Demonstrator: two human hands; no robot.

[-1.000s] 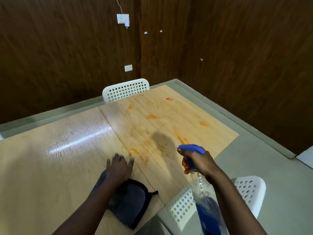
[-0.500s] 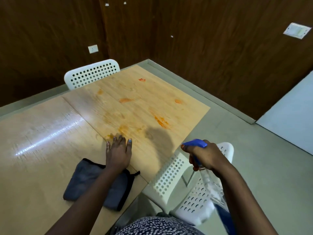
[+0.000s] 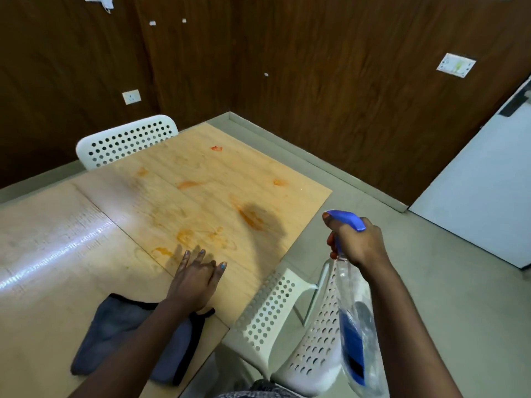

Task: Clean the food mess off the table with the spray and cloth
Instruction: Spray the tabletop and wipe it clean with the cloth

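At about 8 o'clock in the view, a dark grey cloth (image 3: 120,328) lies flat on the wooden surface (image 3: 43,282), partly under the person's left forearm. Just past it, toward 12 o'clock, the left hand (image 3: 195,280) rests palm down on the surface with its fingers straight and slightly spread, holding nothing. Beyond the fingertips, orange food smears (image 3: 250,218) are scattered over the right-hand panel of the surface, with one red spot (image 3: 216,148) near the far edge. A white perforated chair (image 3: 126,140) stands at the far side at about 11 o'clock; another white perforated chair (image 3: 287,326) stands at 5 o'clock beside the near edge. At 3 o'clock the right hand (image 3: 356,242) grips the neck of a clear spray bottle (image 3: 355,311) with a blue trigger head, held in the air off the surface's right edge, nozzle toward the smears.
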